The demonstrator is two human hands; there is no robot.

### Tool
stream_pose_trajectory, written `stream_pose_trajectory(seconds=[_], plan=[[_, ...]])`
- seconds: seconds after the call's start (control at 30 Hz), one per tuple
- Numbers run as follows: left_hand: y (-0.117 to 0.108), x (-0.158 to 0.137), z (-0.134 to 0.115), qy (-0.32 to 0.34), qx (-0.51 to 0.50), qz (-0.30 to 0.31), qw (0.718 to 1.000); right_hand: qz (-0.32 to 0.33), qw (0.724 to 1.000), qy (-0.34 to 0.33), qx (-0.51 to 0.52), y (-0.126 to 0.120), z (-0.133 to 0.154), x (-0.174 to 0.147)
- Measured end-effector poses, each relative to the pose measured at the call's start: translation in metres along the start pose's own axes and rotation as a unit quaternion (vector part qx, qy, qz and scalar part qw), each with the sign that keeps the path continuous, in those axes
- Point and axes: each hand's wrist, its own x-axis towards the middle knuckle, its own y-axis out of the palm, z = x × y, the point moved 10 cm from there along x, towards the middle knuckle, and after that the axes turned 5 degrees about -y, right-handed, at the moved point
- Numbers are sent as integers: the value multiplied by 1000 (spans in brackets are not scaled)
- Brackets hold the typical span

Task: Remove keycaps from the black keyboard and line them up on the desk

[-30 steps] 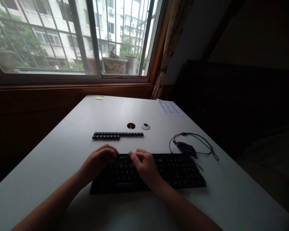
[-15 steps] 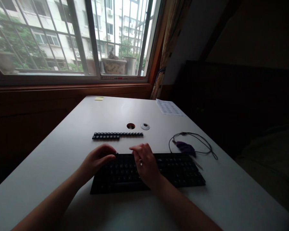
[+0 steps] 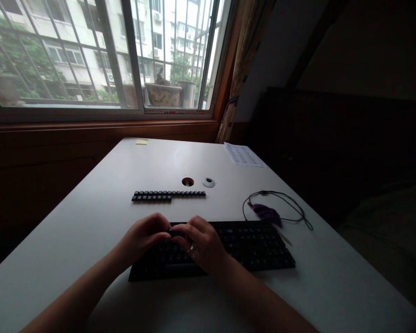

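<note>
A black keyboard [image 3: 253, 245] lies across the near part of the white table. Over its upper left part my two hands meet fingertip to fingertip. My left hand [image 3: 147, 233] is closed in a pinch on a small dark keycap [image 3: 172, 230], mostly hidden by the fingers. From the other side, my right hand [image 3: 201, 238] has thumb and index finger closed at the same small piece; a ring shows on this hand. Behind the keyboard, loose black keycaps [image 3: 169, 193] stand in two rows, the nearer row shorter.
Right of the keyboard lie a looped dark cord [image 3: 294, 203] and a purple cloth-like item [image 3: 266, 212], with a thin pale stick [image 3: 283, 236] by the keyboard's edge. Farther back are a cable hole [image 3: 187, 182], its round cover [image 3: 208, 182], printed paper [image 3: 244, 155] and yellow notes [image 3: 142, 141].
My right hand has come left and down, its open fingers closing at my left fingertips. The left hand has shifted slightly right and down, still pinching. The keycap rows have stayed put.
</note>
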Motion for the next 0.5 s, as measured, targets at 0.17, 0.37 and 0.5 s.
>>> stream_pose_trajectory(seconds=[0.17,0.37,0.5], plan=[[-2,0,-7,7,55,-7,998,3,1000,11,-21,0,-3,0],[-14,1,-10,51,180,-20,982,-10,998,46,-42,-14,-21,0],[-16,1,-11,91,266,13,960,-6,994,87,-73,-29,-43,1]])
